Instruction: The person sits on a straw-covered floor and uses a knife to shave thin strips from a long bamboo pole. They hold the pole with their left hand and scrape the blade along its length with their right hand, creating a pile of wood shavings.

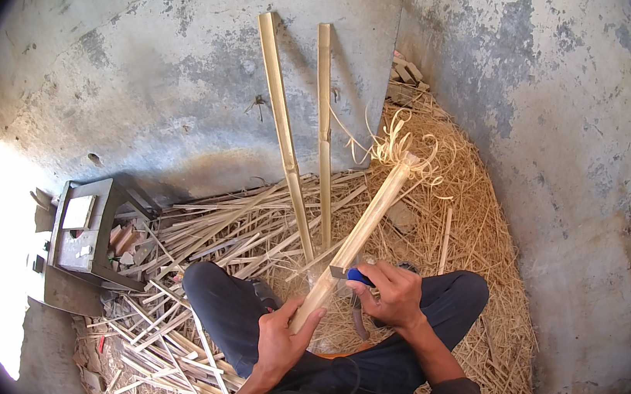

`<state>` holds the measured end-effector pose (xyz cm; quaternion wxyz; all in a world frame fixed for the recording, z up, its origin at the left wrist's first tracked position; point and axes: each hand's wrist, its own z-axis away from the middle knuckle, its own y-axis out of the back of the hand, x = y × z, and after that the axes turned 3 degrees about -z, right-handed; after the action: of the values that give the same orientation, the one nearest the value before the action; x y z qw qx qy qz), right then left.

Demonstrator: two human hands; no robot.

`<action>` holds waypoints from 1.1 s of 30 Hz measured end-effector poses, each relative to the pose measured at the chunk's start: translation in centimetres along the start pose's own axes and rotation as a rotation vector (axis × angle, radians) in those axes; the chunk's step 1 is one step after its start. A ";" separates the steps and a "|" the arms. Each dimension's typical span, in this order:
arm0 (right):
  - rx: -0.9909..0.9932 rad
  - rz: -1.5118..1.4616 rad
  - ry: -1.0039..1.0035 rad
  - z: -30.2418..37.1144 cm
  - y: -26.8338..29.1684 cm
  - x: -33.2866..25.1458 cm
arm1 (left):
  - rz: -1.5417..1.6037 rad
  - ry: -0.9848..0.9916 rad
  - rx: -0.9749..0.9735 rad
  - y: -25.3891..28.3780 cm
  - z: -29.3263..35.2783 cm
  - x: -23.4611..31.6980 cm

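Observation:
A pale split bamboo strip (365,222) slants up and away from my lap, with thin curled shavings (401,146) bunched at its far end. My left hand (285,337) is closed round the near end of this strip. In my right hand (392,293) is a knife (354,274) with a blue handle, the fingers wrapped round it. Its short flat blade lies across the strip, just beyond my left hand. Part of the handle is hidden by my fingers. Below the right hand, a brown curved thing (360,319) shows; I cannot tell what it is.
Two long bamboo pieces (284,127) lean against the grey peeling wall (190,66). Loose split strips (226,226) heap up at the left, and fine shavings (474,238) cover the floor at the right. A dark wooden stool (100,223) lies tipped over by the bright opening (1,255).

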<state>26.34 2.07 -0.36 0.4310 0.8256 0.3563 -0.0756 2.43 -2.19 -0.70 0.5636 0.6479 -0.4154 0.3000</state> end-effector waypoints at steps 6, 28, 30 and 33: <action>0.217 0.051 -0.232 -1.3 1.1 4.3 | -0.063 0.105 -0.060 0.5 1.8 -0.9; -0.027 -0.159 -0.058 1.6 -0.5 -0.4 | 0.156 0.154 -0.148 0.4 -0.5 -0.2; -0.020 -0.153 -0.046 1.3 -0.5 -0.9 | 0.140 0.147 -0.129 0.2 -0.5 0.0; 0.000 -0.149 -0.033 1.1 -0.5 -1.2 | 0.085 0.094 -0.102 -0.1 -0.6 0.0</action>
<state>25.36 0.76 -0.83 0.4301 0.7955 0.4094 -0.1211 2.57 -1.65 -0.61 0.6015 0.5852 -0.4306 0.3321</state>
